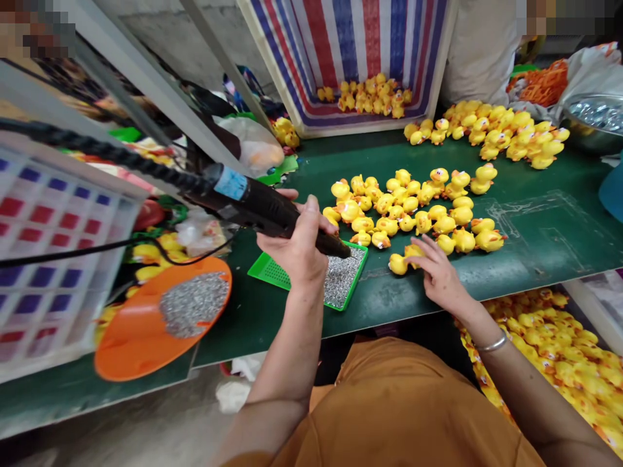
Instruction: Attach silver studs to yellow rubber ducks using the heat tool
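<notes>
My left hand [298, 250] is wrapped round a black electric screwdriver [265, 207] with a coiled cable. Its tip points down into a green tray [272, 272] of small silver screws. My right hand [437, 272] rests on the green table [525, 246], fingers closing on a yellow toy duck [403, 259] at the near edge of a cluster of several yellow ducks [413, 211].
More ducks lie at the back right [506, 133], in a striped bag [365, 52] and in a bin below the table [559, 350]. An orange dish [131, 337] of screws sits at the left beside a plastic compartment box [43, 253]. A metal bowl [591, 120] stands far right.
</notes>
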